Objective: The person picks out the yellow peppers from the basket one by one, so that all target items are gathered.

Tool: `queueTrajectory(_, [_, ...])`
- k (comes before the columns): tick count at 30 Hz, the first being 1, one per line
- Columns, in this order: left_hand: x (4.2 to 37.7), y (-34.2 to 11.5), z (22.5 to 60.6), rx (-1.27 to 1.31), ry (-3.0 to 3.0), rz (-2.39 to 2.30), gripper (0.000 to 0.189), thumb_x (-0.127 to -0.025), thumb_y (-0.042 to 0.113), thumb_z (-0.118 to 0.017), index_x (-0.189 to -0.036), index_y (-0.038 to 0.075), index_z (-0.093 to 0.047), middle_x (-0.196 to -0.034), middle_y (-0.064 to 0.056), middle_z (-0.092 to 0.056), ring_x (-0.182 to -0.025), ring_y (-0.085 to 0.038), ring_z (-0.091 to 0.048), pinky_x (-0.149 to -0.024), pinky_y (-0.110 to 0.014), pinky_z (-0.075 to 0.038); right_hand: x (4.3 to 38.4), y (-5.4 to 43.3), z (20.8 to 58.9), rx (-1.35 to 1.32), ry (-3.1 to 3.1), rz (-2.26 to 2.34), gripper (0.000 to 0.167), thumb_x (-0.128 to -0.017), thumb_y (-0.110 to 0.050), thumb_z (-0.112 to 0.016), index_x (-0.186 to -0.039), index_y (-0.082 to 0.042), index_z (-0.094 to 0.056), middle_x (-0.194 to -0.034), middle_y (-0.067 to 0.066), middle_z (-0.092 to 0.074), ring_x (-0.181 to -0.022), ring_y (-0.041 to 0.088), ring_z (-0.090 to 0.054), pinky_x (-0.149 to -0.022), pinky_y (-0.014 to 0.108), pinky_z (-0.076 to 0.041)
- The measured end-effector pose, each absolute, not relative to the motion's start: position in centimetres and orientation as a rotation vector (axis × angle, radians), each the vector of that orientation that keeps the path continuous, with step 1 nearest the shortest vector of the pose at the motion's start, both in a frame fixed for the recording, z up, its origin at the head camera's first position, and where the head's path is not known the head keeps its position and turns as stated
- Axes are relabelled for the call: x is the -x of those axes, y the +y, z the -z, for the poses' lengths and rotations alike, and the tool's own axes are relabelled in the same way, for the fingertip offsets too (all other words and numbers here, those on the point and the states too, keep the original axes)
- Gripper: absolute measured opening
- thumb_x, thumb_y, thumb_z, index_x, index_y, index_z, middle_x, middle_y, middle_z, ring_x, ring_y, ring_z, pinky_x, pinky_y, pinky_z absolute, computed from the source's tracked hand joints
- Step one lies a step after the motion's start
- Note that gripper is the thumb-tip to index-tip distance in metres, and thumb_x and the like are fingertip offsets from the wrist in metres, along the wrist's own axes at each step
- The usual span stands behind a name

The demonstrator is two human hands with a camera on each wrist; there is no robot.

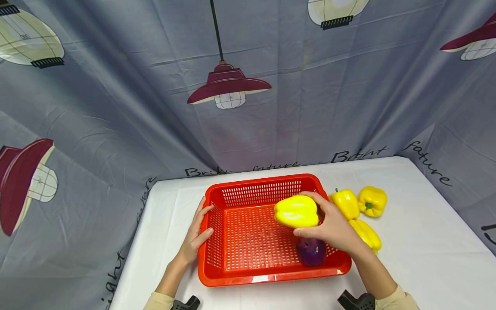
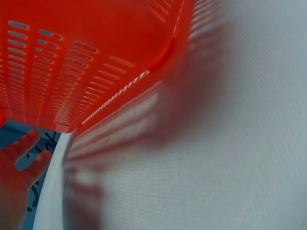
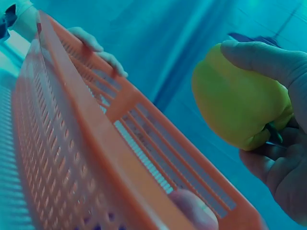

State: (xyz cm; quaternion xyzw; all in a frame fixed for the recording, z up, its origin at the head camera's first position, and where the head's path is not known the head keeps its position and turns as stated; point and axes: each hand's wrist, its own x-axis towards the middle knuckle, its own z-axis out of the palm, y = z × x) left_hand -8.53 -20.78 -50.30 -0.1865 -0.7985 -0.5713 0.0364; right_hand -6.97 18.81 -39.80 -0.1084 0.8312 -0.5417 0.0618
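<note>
My right hand (image 1: 329, 221) holds a yellow bell pepper (image 1: 296, 212) above the right part of a red plastic basket (image 1: 275, 277). In the right wrist view, thumb and fingers grip the pepper (image 3: 235, 98) near its green stem end. My left hand (image 1: 195, 237) grips the basket's left rim, with the thumb and a finger reaching over it. A round, glossy dark purple vegetable or fruit (image 1: 311, 251) lies inside the basket by the front right corner; its exact kind is unclear.
Three more yellow bell peppers lie on the white table right of the basket: one near it (image 1: 345, 203), one farther right (image 1: 373, 201), one in front (image 1: 366, 234), partly hidden by my right arm. A grey printed curtain (image 1: 271, 129) hangs behind the table.
</note>
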Motion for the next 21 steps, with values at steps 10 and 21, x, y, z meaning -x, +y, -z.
queueTrajectory(10, [8.5,-20.8,50.3,0.587,-2.450,1.739,0.061,-0.091,0.020,-0.050,-0.149,0.005,-0.041,-0.169,-0.003,-0.007,-0.150,-0.033,-0.015,-0.108,-0.064,-0.029,4.6,23.2,40.5,0.113,2.628,1.687,0.083,-0.080,-0.024,-0.087,-0.149,-0.013,-0.041,-0.132,0.009,-0.051,-0.110,0.021,-0.053,-0.084,0.021,-0.052])
queueTrajectory(21, [8.6,-20.8,50.2,0.615,-2.448,1.725,0.060,-0.091,0.019,-0.050,-0.149,0.005,-0.041,-0.169,-0.005,-0.007,-0.150,-0.035,-0.013,-0.107,-0.069,-0.026,3.1,26.7,42.1,-0.086,2.788,1.713,0.083,-0.084,-0.017,-0.083,-0.152,-0.004,-0.036,-0.132,0.011,-0.049,-0.102,0.003,-0.053,-0.079,0.010,-0.049])
